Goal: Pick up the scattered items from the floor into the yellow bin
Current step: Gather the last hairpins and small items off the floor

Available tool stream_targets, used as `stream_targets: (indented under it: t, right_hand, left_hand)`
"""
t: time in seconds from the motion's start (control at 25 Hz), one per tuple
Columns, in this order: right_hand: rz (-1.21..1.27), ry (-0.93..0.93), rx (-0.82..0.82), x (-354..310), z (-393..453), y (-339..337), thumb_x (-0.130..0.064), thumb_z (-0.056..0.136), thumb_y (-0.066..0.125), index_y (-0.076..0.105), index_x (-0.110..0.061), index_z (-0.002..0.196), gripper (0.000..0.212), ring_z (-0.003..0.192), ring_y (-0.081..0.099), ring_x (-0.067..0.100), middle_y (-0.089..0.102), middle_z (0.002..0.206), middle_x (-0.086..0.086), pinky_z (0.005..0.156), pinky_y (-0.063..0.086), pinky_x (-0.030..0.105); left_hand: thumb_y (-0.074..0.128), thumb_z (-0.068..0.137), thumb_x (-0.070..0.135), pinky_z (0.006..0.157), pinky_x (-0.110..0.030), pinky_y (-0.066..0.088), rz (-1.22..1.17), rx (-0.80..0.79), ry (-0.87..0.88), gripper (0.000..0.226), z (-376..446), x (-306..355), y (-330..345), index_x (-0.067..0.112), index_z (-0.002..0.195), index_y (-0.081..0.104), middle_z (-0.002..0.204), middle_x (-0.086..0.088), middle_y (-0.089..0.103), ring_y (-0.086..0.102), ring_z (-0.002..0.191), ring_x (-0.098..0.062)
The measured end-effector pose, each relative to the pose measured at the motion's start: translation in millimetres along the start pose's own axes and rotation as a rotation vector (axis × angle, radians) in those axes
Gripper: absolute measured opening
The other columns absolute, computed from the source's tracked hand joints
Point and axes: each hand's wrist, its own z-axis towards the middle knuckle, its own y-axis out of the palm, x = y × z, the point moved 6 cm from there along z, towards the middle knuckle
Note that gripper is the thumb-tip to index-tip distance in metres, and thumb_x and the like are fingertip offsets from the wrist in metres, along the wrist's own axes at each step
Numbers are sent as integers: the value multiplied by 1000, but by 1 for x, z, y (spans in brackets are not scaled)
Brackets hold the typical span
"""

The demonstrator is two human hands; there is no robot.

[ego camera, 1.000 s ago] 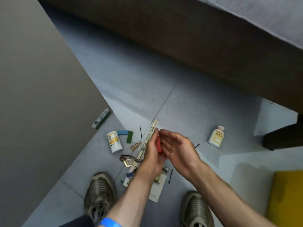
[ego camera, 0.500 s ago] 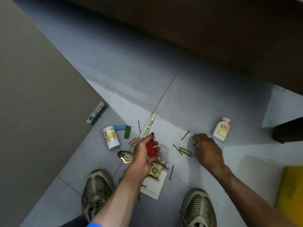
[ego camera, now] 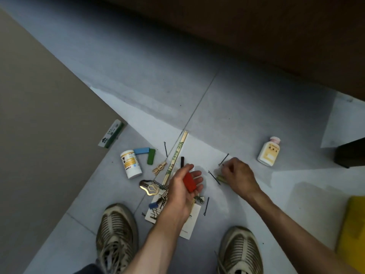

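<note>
Cupped palm up, your left hand carries a small red block on loosely curled fingers, hovering above the clutter of clips, keys and a white card between your shoes. Your right hand is down at the floor with fingers bent around a small olive-green piece, pinching it beside a black hairpin. More things lie scattered: a pair of wrapped chopsticks, a white bottle with a yellow label on its side, blue and green blocks, and a pink-capped bottle off to your right. Only an edge of the yellow bin shows at far right, well apart from both hands.
</note>
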Motion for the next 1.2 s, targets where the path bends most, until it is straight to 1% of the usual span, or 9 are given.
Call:
stream_targets:
  t: [0.12, 0.2, 0.36, 0.48, 0.56, 0.64, 0.76, 0.84, 1.2]
  right_hand:
    - [401, -94, -19, -29, -19, 9, -21, 89, 62, 66, -29, 76, 15, 67, 62, 4, 67, 74, -12, 59, 47, 15]
    - [93, -239, 162, -32, -28, 3, -23, 89, 62, 66, -29, 81, 10, 71, 58, 5, 65, 79, -12, 58, 39, 12]
    - [-588, -301, 143, -21, -29, 21, -19, 83, 67, 66, -14, 76, 8, 68, 58, 22, 62, 78, 3, 51, 32, 25]
    - [-715, -355, 193, -32, -28, 29, -5, 63, 80, 63, -10, 60, 18, 47, 54, 25, 59, 59, 8, 43, 28, 24]
    - [-702, -272, 132, -36, -17, 32, -12, 74, 69, 64, -9, 71, 7, 56, 59, 25, 63, 69, 8, 47, 31, 26]
    - [-575, -112, 95, -29, -9, 27, -25, 85, 54, 62, -14, 80, 15, 68, 61, 22, 65, 80, 3, 55, 35, 26]
    - [204, 15, 61, -30, -16, 9, -38, 78, 61, 65, -23, 64, 21, 59, 57, 5, 65, 64, -8, 52, 39, 22]
    - [470, -49, 56, -36, -32, 2, -43, 79, 62, 69, -30, 67, 19, 61, 59, -2, 67, 68, -14, 51, 40, 12]
    - [-374, -47, -56, 5, -67, 73, -41, 88, 52, 61, -22, 80, 23, 77, 63, 21, 68, 85, -2, 61, 42, 29]
  left_hand:
    - [58, 91, 37, 66, -33, 49, -92, -55, -33, 32, 1, -1, 14, 9, 107, 62, 84, -11, 70, 65, 74, -23]
    - [57, 92, 36, 60, -30, 48, -157, -41, -47, 31, 4, -3, 15, 9, 105, 61, 77, -9, 67, 63, 67, -20]
    - [59, 90, 35, 52, -25, 47, -205, -46, -83, 28, 7, -5, 13, 10, 102, 60, 72, -7, 64, 60, 60, -18]
    - [62, 88, 37, 59, -31, 53, -214, -82, -64, 34, 7, -3, 12, 8, 105, 61, 80, -11, 67, 63, 67, -22]
    - [61, 88, 38, 66, -35, 53, -211, -80, -36, 37, 8, 0, 10, 8, 109, 61, 87, -15, 68, 64, 74, -25]
    - [60, 89, 38, 69, -36, 53, -186, -60, -10, 38, 8, 3, 8, 8, 113, 60, 90, -15, 68, 64, 78, -26]
    - [57, 92, 38, 70, -36, 50, -161, -69, 9, 35, 10, 6, 13, 10, 112, 60, 87, -12, 68, 64, 78, -24]
    - [55, 93, 40, 69, -35, 48, -179, -107, -2, 35, 9, 4, 19, 10, 109, 61, 84, -12, 66, 62, 75, -23]
    - [53, 92, 40, 57, -29, 45, -234, -46, 35, 33, 5, 13, -13, 10, 101, 62, 75, -8, 64, 58, 63, -20]
